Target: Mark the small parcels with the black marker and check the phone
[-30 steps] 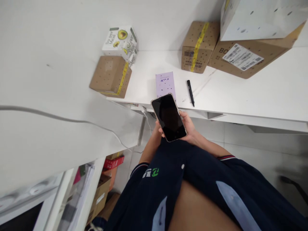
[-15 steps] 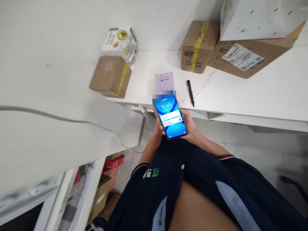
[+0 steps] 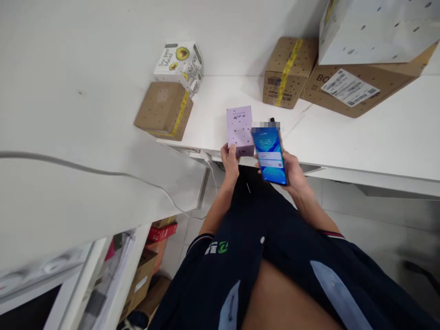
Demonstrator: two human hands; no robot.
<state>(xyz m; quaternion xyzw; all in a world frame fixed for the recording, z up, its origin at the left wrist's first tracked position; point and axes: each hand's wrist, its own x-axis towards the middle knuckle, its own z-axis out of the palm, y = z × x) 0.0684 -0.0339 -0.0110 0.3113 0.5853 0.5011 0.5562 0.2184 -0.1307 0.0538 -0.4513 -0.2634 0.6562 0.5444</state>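
My right hand [image 3: 294, 173] is wrapped around a smartphone [image 3: 270, 155] whose blue screen is lit, held just in front of the white table's edge [image 3: 343, 168]. My left hand [image 3: 229, 158] has its fingers closed on the near end of a small lilac box [image 3: 239, 129] that lies on the table by its front edge. A black pen [image 3: 272, 120] lies behind the phone, mostly hidden by it.
Cardboard boxes with yellow tape stand at the left [image 3: 164, 110] and back [image 3: 286, 71] of the table. An avocado-printed carton [image 3: 179, 64] sits behind the left one. A big labelled box [image 3: 357, 87] carries a white box [image 3: 374, 27]. A cable [image 3: 103, 173] crosses the white surface at left.
The phone's screen lit up, then my right hand carried it to the right. My left hand let go of the phone and reached forward onto the lilac box.
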